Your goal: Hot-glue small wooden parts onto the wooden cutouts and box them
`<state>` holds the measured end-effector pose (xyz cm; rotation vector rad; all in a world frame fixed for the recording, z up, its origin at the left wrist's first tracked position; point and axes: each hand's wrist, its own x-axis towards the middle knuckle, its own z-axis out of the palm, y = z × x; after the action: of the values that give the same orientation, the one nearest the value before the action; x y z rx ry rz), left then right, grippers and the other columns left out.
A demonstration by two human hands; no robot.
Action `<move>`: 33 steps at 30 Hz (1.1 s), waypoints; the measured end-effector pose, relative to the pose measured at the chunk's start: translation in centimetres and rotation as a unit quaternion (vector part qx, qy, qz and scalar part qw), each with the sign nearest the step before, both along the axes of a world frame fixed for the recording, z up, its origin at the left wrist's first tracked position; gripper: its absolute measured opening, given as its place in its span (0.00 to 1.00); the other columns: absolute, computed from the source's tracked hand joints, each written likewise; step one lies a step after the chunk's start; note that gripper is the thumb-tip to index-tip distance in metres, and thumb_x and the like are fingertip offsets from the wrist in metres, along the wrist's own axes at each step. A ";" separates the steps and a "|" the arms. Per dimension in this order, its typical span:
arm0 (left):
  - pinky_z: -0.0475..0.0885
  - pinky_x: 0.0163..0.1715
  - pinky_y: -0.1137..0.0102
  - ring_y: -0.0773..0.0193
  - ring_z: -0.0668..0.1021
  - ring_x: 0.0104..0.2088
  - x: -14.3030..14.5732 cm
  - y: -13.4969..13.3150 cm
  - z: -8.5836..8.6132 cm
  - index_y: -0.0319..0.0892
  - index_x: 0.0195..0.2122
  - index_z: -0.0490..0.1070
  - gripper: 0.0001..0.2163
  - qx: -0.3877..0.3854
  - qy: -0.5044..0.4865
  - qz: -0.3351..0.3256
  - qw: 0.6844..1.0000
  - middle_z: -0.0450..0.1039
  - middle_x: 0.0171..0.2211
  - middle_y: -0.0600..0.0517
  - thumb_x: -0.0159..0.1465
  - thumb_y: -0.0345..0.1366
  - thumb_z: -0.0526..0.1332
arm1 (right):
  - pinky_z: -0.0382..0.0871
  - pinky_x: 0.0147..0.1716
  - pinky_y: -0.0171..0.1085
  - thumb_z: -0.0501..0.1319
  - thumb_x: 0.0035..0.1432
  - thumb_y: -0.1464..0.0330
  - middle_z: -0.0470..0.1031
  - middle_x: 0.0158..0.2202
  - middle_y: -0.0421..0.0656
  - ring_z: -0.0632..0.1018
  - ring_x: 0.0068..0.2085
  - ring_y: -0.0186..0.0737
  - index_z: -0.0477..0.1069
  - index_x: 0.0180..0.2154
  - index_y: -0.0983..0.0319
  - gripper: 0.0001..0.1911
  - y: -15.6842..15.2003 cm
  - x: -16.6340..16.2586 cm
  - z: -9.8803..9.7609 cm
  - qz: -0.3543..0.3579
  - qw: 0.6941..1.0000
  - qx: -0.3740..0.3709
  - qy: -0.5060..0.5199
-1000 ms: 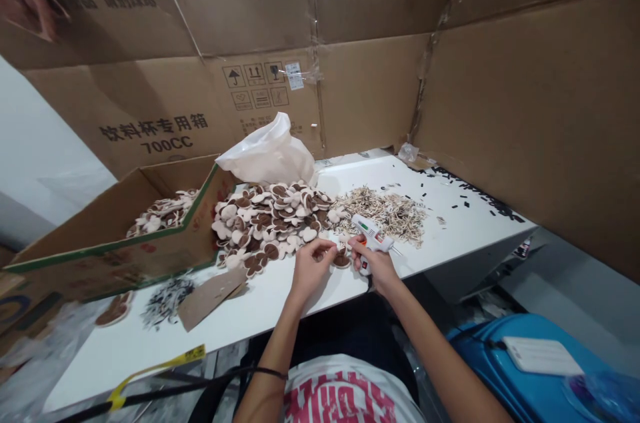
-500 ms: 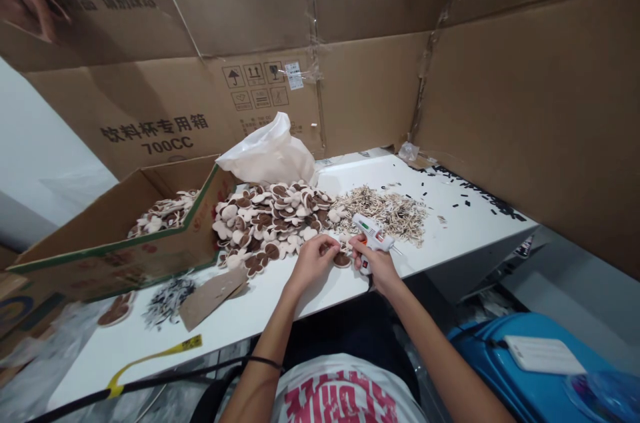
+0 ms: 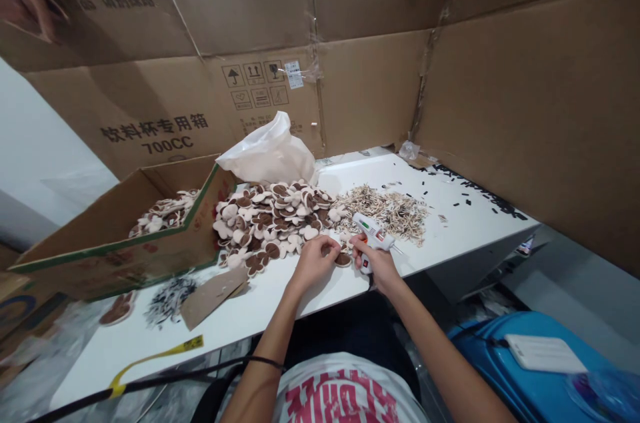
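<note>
The person's right hand [image 3: 376, 264] gripped a white glue gun [image 3: 371, 231], its nozzle pointing right. The left hand [image 3: 315, 261] was curled, thumb near fingertips; whether it pinched anything could not be told. Between the hands, toward the near edge of the white table [image 3: 457, 236], lay a brown patch [image 3: 343, 261]. Farther left rose a heap of brown-and-cream patches [image 3: 273, 216]; beige cords [image 3: 387, 209] lay beyond the gun.

left arm [image 3: 273, 349] out front, angled in | left hand [image 3: 314, 261], fingers [image 3: 331, 245] bent in, kinda pinchy | right arm [image 3: 433, 339] same deal, mirrored | right hand [image 3: 379, 261] curled in a solid grip
</note>
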<state>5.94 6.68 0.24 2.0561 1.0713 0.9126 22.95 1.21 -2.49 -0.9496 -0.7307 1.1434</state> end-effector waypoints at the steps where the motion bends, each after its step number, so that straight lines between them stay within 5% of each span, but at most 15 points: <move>1: 0.70 0.33 0.68 0.61 0.78 0.31 0.0 0.0 0.0 0.42 0.32 0.81 0.07 0.000 0.004 0.001 1.000 0.80 0.32 0.49 0.65 0.36 0.64 | 0.63 0.20 0.32 0.76 0.52 0.55 0.74 0.22 0.37 0.70 0.18 0.32 0.74 0.34 0.61 0.19 0.0 0.0 0.0 0.001 1.000 0.002 -0.001; 25: 0.69 0.35 0.66 0.60 0.77 0.33 0.0 -0.6 0.2 0.42 0.34 0.80 0.06 0.012 0.015 0.000 1.000 0.79 0.34 0.49 0.64 0.35 0.64 | 0.63 0.19 0.33 0.77 0.50 0.53 0.74 0.22 0.37 0.71 0.18 0.33 0.75 0.34 0.60 0.21 0.2 0.1 -0.2 -0.002 1.000 -0.006 -0.004; 29: 0.71 0.42 0.64 0.58 0.77 0.39 -0.2 -1.4 0.6 0.45 0.43 0.78 0.07 0.076 0.036 0.011 0.996 0.77 0.40 0.49 0.67 0.34 0.62 | 0.62 0.18 0.33 0.76 0.51 0.54 0.74 0.22 0.37 0.70 0.18 0.33 0.75 0.33 0.60 0.20 0.1 0.0 0.0 0.000 1.000 -0.004 -0.001; 33: 0.71 0.48 0.60 0.54 0.77 0.46 -0.3 -2.8 0.8 0.45 0.40 0.76 0.03 0.157 0.087 0.018 0.983 0.75 0.41 0.48 0.66 0.32 0.63 | 0.63 0.18 0.34 0.77 0.50 0.54 0.74 0.21 0.37 0.70 0.18 0.33 0.74 0.32 0.60 0.20 0.0 -0.1 0.2 -0.005 1.000 -0.002 0.002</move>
<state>5.65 3.89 1.07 2.4216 1.1145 0.9852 22.86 1.20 -2.27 -0.9537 -0.7202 1.1392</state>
